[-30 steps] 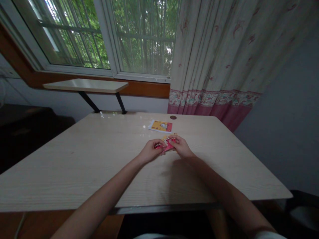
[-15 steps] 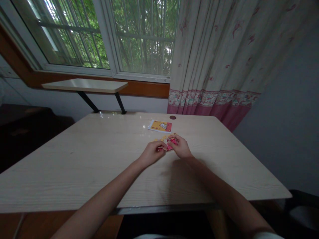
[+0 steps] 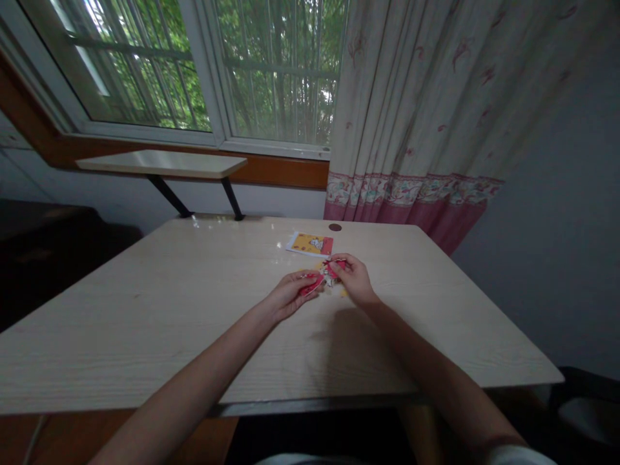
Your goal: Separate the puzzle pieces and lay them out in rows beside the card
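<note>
My left hand (image 3: 289, 294) is closed on a red jigsaw puzzle piece (image 3: 310, 285) with a pale edge, tilted over the desk. Close beside it, my right hand (image 3: 356, 279) pinches another red puzzle piece (image 3: 336, 265); whether the two pieces touch is too small to tell. White-and-dark patterned puzzle parts (image 3: 327, 276) show between the hands. Partly hidden by the fingers, a few yellow bits (image 3: 343, 292) lie on the desk. Just beyond the hands rests a yellow-and-red picture card (image 3: 312, 243) with a white cartoon animal on it.
The pale wooden desk (image 3: 169, 323) has a brown round spot (image 3: 334, 227) near its back edge. A small raised shelf (image 3: 165, 163) on black legs stands at the back left. Behind are a barred window and a patterned curtain (image 3: 411, 187).
Both hands were close together over the pieces; now they have drawn slightly apart and lifted. The red piece in my left hand has become more visible. The picture card has stayed put.
</note>
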Demonstrator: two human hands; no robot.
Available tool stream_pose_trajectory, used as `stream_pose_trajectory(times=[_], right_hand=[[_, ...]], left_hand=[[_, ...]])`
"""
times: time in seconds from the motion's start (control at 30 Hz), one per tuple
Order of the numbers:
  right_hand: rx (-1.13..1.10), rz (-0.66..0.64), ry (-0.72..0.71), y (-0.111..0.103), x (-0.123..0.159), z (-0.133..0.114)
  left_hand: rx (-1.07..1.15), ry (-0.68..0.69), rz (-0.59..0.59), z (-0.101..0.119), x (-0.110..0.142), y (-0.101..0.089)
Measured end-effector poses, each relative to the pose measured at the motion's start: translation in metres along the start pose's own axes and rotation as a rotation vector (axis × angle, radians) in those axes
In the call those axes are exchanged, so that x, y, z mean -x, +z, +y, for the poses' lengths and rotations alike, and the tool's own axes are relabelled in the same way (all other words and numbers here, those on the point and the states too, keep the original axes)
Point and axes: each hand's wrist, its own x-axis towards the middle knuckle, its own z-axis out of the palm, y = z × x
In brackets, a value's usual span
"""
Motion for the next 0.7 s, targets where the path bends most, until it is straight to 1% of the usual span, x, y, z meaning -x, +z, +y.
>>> stream_pose_trajectory(times=[0.1, 0.17, 0.23, 0.33, 0.4, 0.47, 0.57, 0.7], right_hand=[[0.028, -0.079, 0.093, -0.005, -0.003, 0.007], [0.049, -0.112, 0.111, -0.007, -0.004, 0.012], [0.093, -0.144, 0.104, -0.007, -0.003, 0.017], [0.237, -0.165, 0.059, -0.008, -0.002, 0.021], [0.335, -0.158, 0.026, -0.008, 0.000, 0.021], [0.383, -0.154, 0.006, -0.007, 0.001, 0.020], [0.351, -0.169, 0.019, -0.005, 0.002, 0.020], [0.177, -0.175, 0.072, -0.004, 0.001, 0.018]], left_hand=[[0.040, 0.013, -0.045, 0.000, -0.002, -0.001], [0.072, 0.013, -0.081, 0.001, -0.002, 0.000], [0.092, -0.006, -0.111, 0.001, -0.001, 0.001], [0.078, -0.035, -0.149, 0.001, 0.000, 0.002], [0.060, -0.026, -0.148, 0.000, 0.000, 0.002], [0.045, -0.003, -0.125, -0.002, 0.000, 0.002], [0.013, 0.018, -0.086, -0.004, 0.000, 0.003], [0.006, 0.028, -0.052, -0.004, 0.000, 0.004]])
